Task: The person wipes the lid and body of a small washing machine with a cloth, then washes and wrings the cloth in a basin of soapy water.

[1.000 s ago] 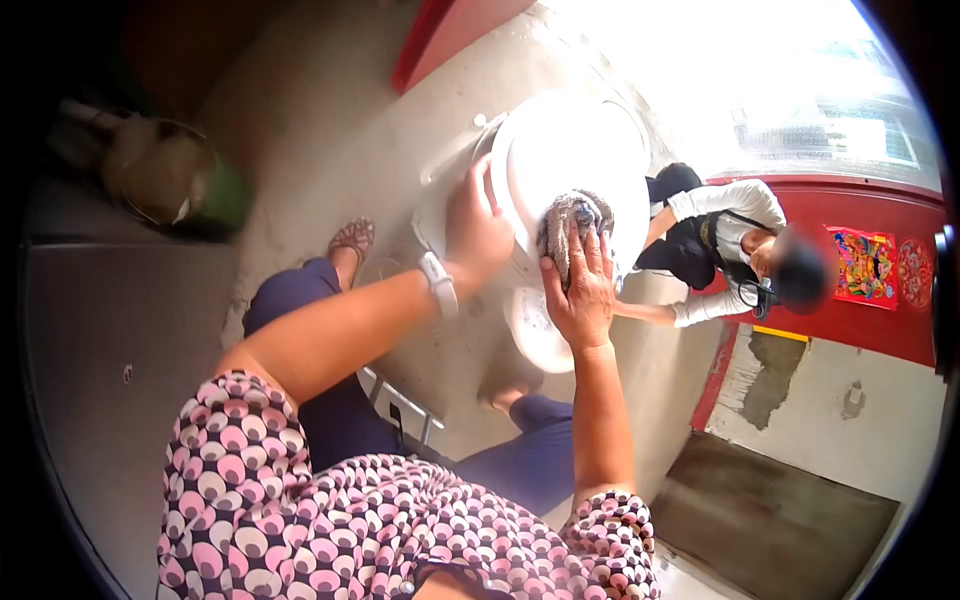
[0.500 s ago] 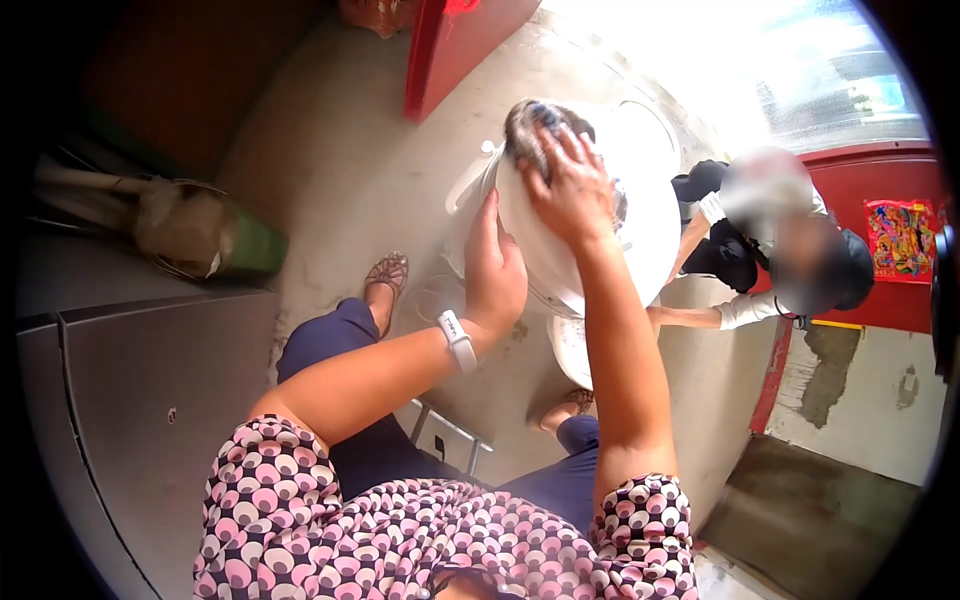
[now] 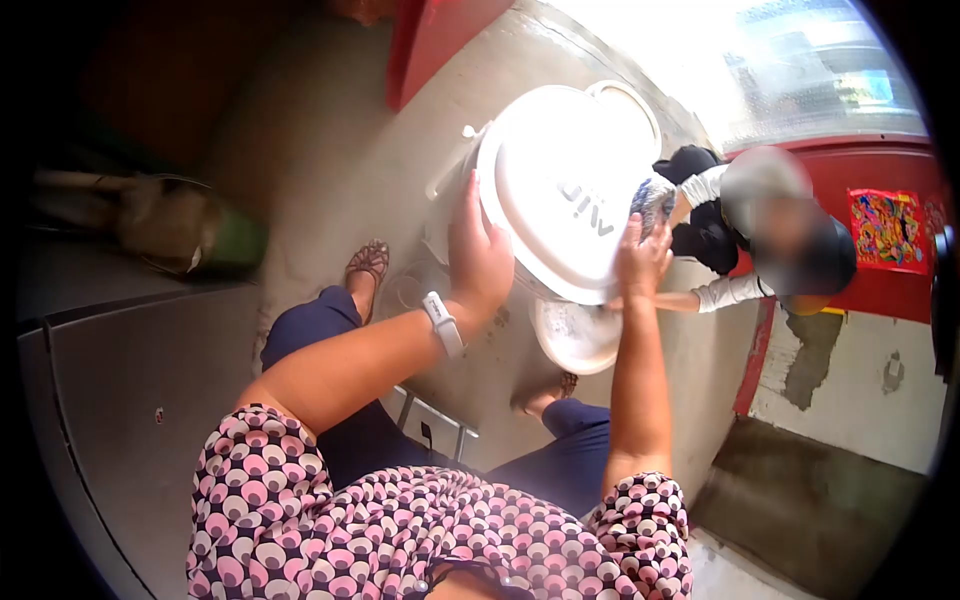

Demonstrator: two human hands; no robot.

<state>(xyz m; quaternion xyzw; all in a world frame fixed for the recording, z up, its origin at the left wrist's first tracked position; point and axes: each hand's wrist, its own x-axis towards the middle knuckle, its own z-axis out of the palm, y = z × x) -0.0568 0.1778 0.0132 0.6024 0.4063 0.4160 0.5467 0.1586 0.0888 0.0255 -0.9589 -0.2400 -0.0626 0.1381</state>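
A white plastic bucket with an oval lid [image 3: 550, 160], dark lettering on top, stands in front of me. My left hand [image 3: 480, 250] grips its near left rim, thumb towards the lid and fingers stretched along the side. At the right edge of the lid, my right hand [image 3: 642, 262] presses a grey and blue cloth [image 3: 653, 198] under its fingers. Below the bucket's right side is a smaller round white lid or basin [image 3: 578, 340], partly hidden by my right arm.
A crouching person [image 3: 725, 200] reaches in from the right, one hand near the bucket's lower edge. Grey cabinet [image 3: 220, 370] stands on the left, with a green container [image 3: 240, 235] above it. A metal stool frame [image 3: 435, 410] sits between my legs; a red panel [image 3: 430, 45] is behind.
My right hand has slid the cloth from the far upper part of the lid to its right edge, uncovering the lettering. The left hand stays at the rim.
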